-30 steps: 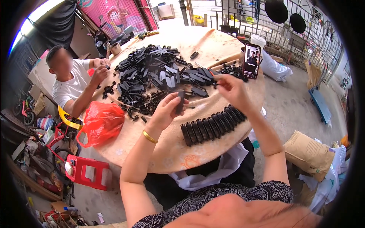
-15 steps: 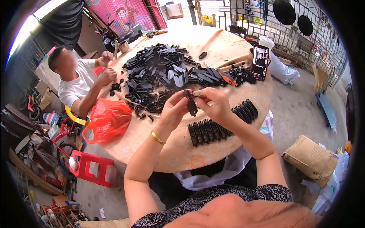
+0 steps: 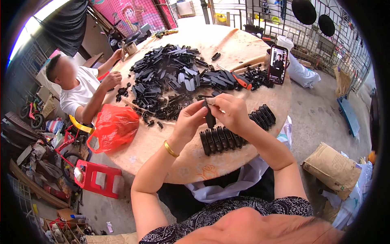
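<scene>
Above the near part of the table, both my hands hold one long black plastic part (image 3: 209, 118). Its lower end points down, toward the row of parts. My left hand (image 3: 189, 118), with a gold bangle at the wrist, pinches it from the left side. The fingers of my right hand (image 3: 231, 110) close on its upper end, and a pale wrap shows on one fingertip. Just below stands a row of matching black plastic parts (image 3: 219, 140), partly hidden by my right forearm. Beyond my hands spreads a large heap of loose black plastic parts (image 3: 162, 67).
A round table with a peach cloth (image 3: 185, 173) carries a red plastic bag (image 3: 118, 128), an orange-handled screwdriver (image 3: 242, 81) and an upright phone (image 3: 278, 65). Across on the left sits a person in a white shirt (image 3: 81, 93). A red stool (image 3: 97, 179) stands left of the table.
The black part in my hands has tilted, its lower end swinging a little right and down. The other person's far hand has moved up toward the cup at the table's edge.
</scene>
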A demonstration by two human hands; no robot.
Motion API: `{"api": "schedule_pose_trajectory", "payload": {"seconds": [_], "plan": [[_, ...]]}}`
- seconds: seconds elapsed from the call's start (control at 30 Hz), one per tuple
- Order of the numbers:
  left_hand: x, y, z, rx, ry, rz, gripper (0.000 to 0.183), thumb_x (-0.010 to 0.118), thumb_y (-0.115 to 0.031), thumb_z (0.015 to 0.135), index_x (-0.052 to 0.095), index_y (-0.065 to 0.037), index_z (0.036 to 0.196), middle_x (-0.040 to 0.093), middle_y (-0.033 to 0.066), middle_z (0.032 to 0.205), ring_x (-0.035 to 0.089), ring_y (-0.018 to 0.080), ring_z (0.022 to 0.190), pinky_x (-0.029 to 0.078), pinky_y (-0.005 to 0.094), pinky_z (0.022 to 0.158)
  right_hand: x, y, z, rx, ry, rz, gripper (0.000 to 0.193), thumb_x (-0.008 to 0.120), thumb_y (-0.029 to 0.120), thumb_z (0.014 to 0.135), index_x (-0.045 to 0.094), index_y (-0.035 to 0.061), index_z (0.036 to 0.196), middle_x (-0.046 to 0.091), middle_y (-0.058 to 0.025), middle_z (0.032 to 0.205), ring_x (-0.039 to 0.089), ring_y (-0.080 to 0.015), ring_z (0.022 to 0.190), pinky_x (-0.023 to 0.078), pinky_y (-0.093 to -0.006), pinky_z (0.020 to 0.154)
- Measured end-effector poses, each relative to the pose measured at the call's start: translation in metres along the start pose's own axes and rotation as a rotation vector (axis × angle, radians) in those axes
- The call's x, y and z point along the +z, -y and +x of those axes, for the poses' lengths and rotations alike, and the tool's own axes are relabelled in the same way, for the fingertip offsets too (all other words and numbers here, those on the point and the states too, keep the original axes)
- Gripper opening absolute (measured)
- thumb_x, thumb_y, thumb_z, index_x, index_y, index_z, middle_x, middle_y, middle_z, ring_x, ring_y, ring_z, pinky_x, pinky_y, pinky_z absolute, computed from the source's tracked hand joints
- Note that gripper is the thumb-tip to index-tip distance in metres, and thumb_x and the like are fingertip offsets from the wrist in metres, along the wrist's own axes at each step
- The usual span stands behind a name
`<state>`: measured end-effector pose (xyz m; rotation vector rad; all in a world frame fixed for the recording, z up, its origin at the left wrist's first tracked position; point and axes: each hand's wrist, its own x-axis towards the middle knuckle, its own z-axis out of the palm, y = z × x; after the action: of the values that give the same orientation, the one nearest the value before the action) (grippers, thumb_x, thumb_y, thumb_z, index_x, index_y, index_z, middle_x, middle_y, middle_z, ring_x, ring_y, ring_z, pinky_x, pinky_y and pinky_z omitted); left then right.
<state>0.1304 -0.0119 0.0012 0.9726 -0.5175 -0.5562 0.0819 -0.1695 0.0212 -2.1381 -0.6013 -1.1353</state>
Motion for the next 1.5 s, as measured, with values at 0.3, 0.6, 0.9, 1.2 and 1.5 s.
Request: {"api": "schedule_pose_trajectory", "payload": {"seconds": [0.3, 0.6, 0.9, 1.2, 1.5], "plan": [[-0.002, -0.001, -0.002, -0.077, 0.018, -0.105, 0.029, 0.055, -0.011, 0.085, 0.052, -0.002, 0.113, 0.059, 0.0051, 0.102, 0.059, 0.0109, 0.087, 0.052, 0.0269, 0.072, -0.001, -0.002, -0.002, 0.021, -0.054, 0.11, 0.016, 0.063, 0.002, 0.069, 0.062, 0.0017, 0.086, 0.06, -0.0101, 0.075, 0.058, -0.0254, 0.065, 0.047, -0.0316, 0.056], [0.001, -0.002, -0.002, -0.078, 0.026, -0.116, 0.029, 0.056, -0.011, 0.085, 0.053, -0.002, 0.112, 0.06, 0.004, 0.1, 0.059, 0.0101, 0.085, 0.051, 0.0271, 0.07, -0.004, 0.002, -0.001, -0.085, -0.08, 0.005, 0.017, 0.062, 0.002, 0.069, 0.063, 0.0027, 0.086, 0.061, -0.0086, 0.076, 0.06, -0.0243, 0.067, 0.048, -0.0318, 0.057], [-0.002, -0.007, -0.003, -0.051, -0.026, -0.015, 0.027, 0.057, -0.008, 0.084, 0.055, -0.001, 0.11, 0.06, 0.0042, 0.099, 0.059, 0.0108, 0.083, 0.051, 0.0269, 0.07, -0.012, 0.008, 0.003, -0.1, 0.179, 0.012, 0.023, 0.061, 0.011, 0.071, 0.062, 0.0002, 0.092, 0.057, -0.0102, 0.085, 0.056, -0.0262, 0.075, 0.047, -0.0339, 0.064], [-0.012, -0.011, 0.022, 0.478, -0.082, 1.048, 0.027, 0.053, -0.018, 0.086, 0.057, 0.0, 0.105, 0.054, 0.0141, 0.104, 0.05, 0.0232, 0.1, 0.043, 0.0343, 0.085, -0.043, 0.017, -0.008, 0.284, 0.15, -0.063, 0.036, 0.061, 0.014, 0.07, 0.057, 0.0039, 0.105, 0.054, -0.0137, 0.08, 0.055, -0.0308, 0.07, 0.046, -0.0373, 0.062], [-0.088, -0.019, 0.044, 0.335, -0.25, 1.758, 0.029, 0.059, -0.007, 0.075, 0.056, 0.002, 0.103, 0.059, 0.0172, 0.092, 0.052, 0.0331, 0.094, 0.042, 0.0369, 0.082, -0.142, -0.076, -0.056, 0.667, 0.436, -0.604, 0.026, 0.059, 0.016, 0.069, 0.062, 0.0065, 0.093, 0.06, -0.0152, 0.08, 0.058, -0.0321, 0.075, 0.046, -0.0393, 0.067]]}}
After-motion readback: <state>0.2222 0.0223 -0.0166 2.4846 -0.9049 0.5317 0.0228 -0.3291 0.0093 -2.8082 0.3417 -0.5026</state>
